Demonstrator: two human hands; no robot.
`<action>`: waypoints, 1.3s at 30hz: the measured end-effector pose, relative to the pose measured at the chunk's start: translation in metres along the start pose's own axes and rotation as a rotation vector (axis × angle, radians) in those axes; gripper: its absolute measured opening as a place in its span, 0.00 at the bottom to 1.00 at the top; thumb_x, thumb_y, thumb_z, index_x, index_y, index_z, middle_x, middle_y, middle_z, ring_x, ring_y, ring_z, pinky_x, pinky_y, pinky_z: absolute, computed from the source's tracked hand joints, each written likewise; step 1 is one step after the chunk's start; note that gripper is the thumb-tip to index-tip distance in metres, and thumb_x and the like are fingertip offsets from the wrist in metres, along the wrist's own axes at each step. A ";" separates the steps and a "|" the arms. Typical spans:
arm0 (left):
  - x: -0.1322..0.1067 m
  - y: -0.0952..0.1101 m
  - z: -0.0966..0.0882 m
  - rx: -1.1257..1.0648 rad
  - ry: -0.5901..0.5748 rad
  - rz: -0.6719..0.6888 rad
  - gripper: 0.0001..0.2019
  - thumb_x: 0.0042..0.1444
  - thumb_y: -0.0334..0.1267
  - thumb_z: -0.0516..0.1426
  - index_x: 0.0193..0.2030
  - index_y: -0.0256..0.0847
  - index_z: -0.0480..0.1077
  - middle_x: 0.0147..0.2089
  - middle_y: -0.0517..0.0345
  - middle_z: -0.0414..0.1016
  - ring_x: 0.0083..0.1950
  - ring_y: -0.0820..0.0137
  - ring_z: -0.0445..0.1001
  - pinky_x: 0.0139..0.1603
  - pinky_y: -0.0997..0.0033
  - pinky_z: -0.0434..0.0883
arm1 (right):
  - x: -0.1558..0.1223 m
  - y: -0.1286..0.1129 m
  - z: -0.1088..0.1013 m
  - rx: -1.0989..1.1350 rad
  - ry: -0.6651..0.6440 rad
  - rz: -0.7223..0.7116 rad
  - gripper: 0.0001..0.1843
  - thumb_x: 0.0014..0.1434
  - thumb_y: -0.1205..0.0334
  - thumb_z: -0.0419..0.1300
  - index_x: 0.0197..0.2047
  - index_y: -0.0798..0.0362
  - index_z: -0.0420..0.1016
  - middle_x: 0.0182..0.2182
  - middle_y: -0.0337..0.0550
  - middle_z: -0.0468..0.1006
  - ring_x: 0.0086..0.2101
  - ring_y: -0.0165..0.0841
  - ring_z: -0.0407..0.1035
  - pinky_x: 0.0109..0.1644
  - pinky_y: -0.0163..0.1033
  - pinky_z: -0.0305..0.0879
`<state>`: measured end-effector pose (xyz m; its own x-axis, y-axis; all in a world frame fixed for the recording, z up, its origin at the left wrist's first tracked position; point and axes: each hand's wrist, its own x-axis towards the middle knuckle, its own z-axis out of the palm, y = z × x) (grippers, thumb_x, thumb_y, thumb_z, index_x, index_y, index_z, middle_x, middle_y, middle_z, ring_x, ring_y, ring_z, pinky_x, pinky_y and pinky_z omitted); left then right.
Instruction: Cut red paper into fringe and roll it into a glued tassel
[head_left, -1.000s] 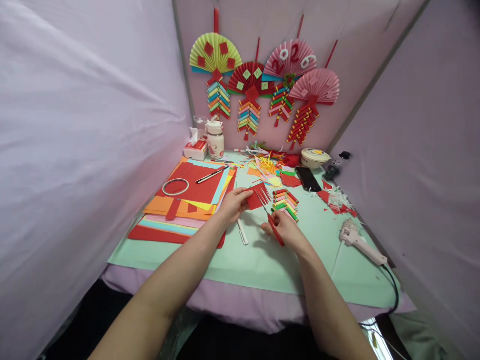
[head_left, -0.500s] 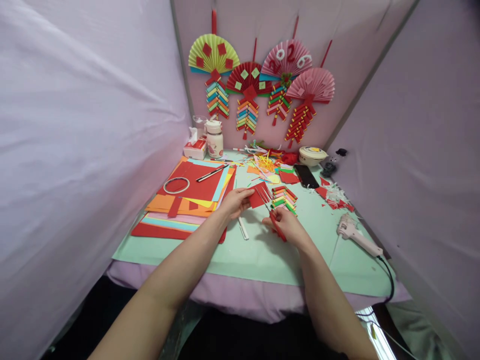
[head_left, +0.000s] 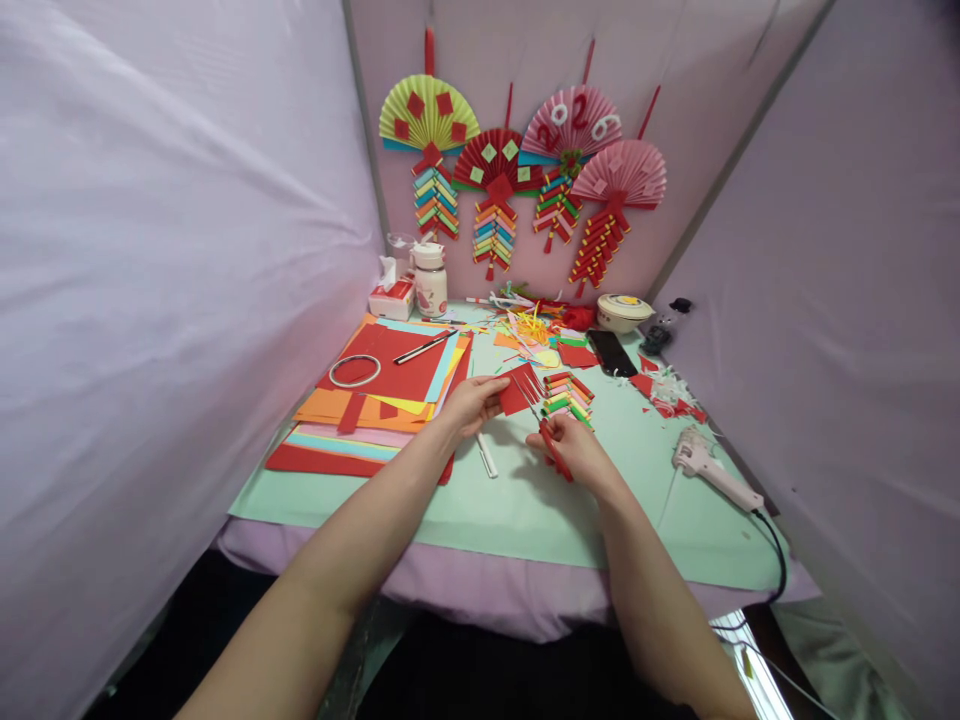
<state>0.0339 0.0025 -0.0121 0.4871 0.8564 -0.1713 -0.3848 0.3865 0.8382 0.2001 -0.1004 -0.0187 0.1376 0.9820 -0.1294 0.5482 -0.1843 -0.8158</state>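
Left hand (head_left: 474, 405): pinched on red paper (head_left: 515, 394), fringed along 1 side, midway between left and right edges of table (head_left: 517, 530) | Right hand (head_left: 576, 448): closed around red scissors (head_left: 555, 452), blades seemingly among strips | Glue gun (head_left: 716, 470): near right edge | Paper stack (head_left: 405, 365): toward left edge

Bare forearms (head_left: 364, 525) reach forward, converging; left grip (head_left: 474, 403) pinches, right grip (head_left: 576, 448) curls, perhaps loosely.

In front of me I read the number 2026 (head_left: 580, 113) across a pink pleated fan (head_left: 568, 134) hanging against the backdrop (head_left: 487, 50), each 2 in red, the 0 and 6 in white.
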 end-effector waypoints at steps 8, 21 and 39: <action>-0.002 0.001 0.002 0.012 0.010 -0.029 0.11 0.45 0.36 0.67 0.34 0.33 0.74 0.38 0.46 0.80 0.35 0.69 0.78 0.38 0.72 0.74 | 0.000 -0.003 0.001 0.040 -0.012 0.011 0.18 0.49 0.48 0.62 0.27 0.50 0.59 0.17 0.35 0.71 0.18 0.29 0.64 0.21 0.32 0.55; 0.001 0.012 -0.004 -0.028 0.124 0.158 0.08 0.47 0.35 0.64 0.32 0.33 0.72 0.28 0.55 0.76 0.26 0.74 0.73 0.26 0.76 0.71 | 0.009 -0.022 -0.003 -0.172 -0.065 -0.073 0.21 0.50 0.43 0.60 0.30 0.53 0.64 0.25 0.41 0.75 0.25 0.30 0.66 0.25 0.33 0.56; 0.000 0.008 0.001 0.018 0.161 0.256 0.09 0.50 0.36 0.63 0.36 0.35 0.72 0.33 0.54 0.77 0.32 0.72 0.76 0.34 0.72 0.75 | 0.006 -0.009 0.005 -0.169 0.002 -0.036 0.24 0.48 0.39 0.62 0.32 0.51 0.62 0.26 0.38 0.72 0.26 0.30 0.65 0.26 0.32 0.53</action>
<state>0.0314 0.0057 -0.0050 0.2454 0.9689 -0.0322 -0.4647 0.1467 0.8732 0.1921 -0.0924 -0.0154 0.1167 0.9881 -0.1004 0.6835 -0.1532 -0.7137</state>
